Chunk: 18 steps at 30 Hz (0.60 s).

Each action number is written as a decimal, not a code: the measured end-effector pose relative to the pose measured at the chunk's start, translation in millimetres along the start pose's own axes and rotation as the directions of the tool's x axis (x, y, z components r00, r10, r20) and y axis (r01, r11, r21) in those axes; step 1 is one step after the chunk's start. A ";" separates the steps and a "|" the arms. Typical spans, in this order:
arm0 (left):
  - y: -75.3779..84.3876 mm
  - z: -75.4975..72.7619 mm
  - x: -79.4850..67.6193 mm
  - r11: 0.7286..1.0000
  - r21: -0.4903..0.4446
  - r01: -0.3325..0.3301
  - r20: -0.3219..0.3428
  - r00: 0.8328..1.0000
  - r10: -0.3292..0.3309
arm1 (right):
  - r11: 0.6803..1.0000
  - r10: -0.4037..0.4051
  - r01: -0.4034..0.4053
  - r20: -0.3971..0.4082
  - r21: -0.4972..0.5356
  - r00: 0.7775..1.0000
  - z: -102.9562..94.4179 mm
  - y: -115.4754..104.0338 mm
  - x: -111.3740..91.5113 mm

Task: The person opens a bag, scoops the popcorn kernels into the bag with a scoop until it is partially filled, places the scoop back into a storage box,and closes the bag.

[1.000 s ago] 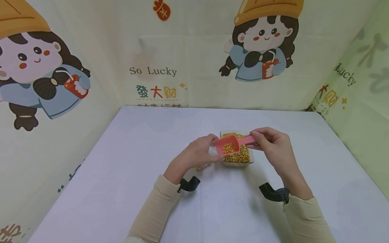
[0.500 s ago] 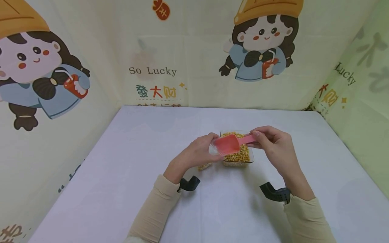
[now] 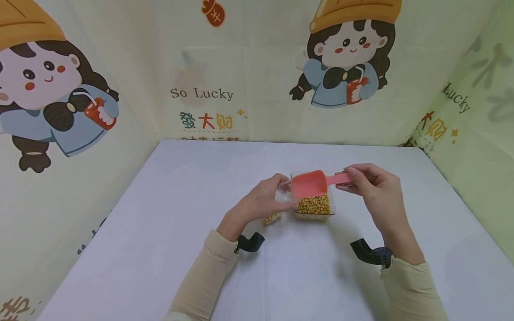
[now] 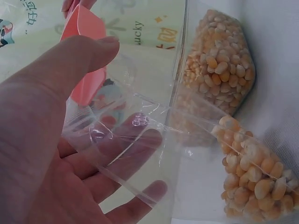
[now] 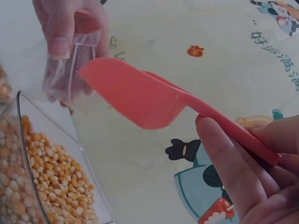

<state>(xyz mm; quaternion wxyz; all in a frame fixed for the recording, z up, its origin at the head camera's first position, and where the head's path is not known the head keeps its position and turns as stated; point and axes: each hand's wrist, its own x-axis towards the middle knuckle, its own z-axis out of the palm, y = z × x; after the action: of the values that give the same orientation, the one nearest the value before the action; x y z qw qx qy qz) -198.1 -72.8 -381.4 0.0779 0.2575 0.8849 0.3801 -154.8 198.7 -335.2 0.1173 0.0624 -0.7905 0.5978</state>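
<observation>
My left hand (image 3: pixel 263 203) holds a clear plastic bag (image 4: pixel 161 123) by its mouth, thumb on one side and fingers on the other. Corn kernels (image 4: pixel 257 179) fill the bag's lower end, which hangs near the table. In my right hand (image 3: pixel 379 189) the handle of a pink scoop (image 3: pixel 310 183) is pinched between thumb and fingers. No kernels show in the scoop, whose front lip is close to the bag's mouth. Below it stands a clear container (image 5: pixel 21 121) of corn kernels (image 5: pixel 58 172), partly covered by the scoop in the head view.
The white table (image 3: pixel 192 187) is bounded by a printed cloth backdrop (image 3: pixel 265 76) at the back and sides. A black wrist mount (image 3: pixel 250 243) sits on the left wrist and another black mount (image 3: pixel 371 254) on the right.
The kernels seen in the scoop one second ago left it by half a second ago. Since then my right hand has drawn the scoop right and slightly up from the bag. The left hand stays put.
</observation>
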 end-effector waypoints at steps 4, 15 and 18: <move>0.0 -0.5 -0.3 1.000 0.022 0.002 -0.005 1.000 -0.002 | 0.992 0.000 0.004 -0.036 0.125 0.999 -5.9 2.5 1.5; -0.2 -4.4 -0.3 1.000 0.000 0.031 -0.023 0.999 -0.031 | 0.990 0.084 -0.068 -0.132 0.121 0.988 -12.6 12.0 7.2; -0.8 -4.1 -0.2 1.000 -0.011 0.029 -0.028 0.999 -0.029 | 0.997 0.066 -0.059 -0.138 0.055 0.988 -10.4 15.4 8.0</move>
<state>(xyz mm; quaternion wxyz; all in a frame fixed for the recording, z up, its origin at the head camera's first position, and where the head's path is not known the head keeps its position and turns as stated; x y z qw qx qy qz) -199.6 -75.9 -379.1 0.0725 0.2388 0.8875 0.3874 -165.1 213.3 -344.7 0.1518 -0.0013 -0.7665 0.6241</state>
